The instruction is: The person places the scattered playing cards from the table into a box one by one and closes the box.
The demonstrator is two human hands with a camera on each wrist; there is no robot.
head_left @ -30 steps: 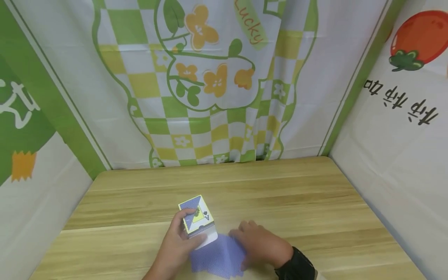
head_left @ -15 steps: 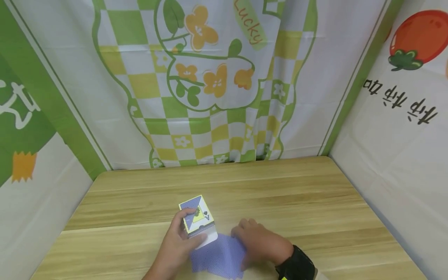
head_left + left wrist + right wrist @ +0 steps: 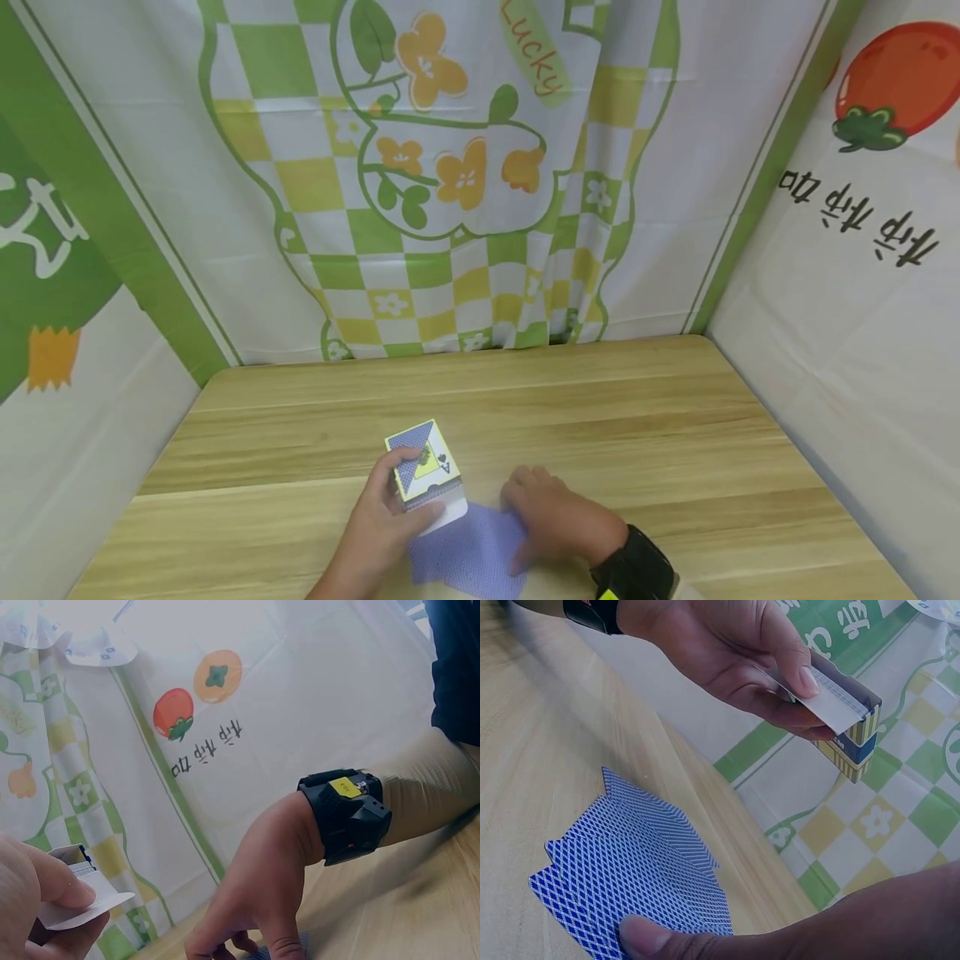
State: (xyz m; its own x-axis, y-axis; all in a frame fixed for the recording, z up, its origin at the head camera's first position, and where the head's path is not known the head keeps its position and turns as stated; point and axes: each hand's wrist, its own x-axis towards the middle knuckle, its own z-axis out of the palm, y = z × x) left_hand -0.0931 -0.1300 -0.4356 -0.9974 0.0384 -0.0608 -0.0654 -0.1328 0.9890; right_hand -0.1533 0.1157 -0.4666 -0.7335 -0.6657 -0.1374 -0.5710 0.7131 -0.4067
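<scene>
My left hand (image 3: 375, 517) grips a playing-card box (image 3: 426, 458) above the table, fingers on one side and thumb by the lifted white flap (image 3: 840, 705). An ace-of-spades design shows on the box's face. Under and beside it lies a loose spread of blue-backed playing cards (image 3: 468, 550), uneven at the edges and overlapping. My right hand (image 3: 558, 517) holds the right side of these cards, thumb (image 3: 646, 934) at their near edge and fingers bent down at the far edge. The fingertips are mostly hidden in the head view.
A wooden table (image 3: 300, 425) extends around the hands. Patterned cloth (image 3: 450, 292) hangs behind it, and printed cloth walls (image 3: 840, 333) stand at both sides. A black wrist device (image 3: 349, 814) is strapped on the right wrist.
My right hand has shifted slightly right and away, with its thumb moving along the cards. The cards have turned a little and overlap more closely. The left hand and box stay nearly still.
</scene>
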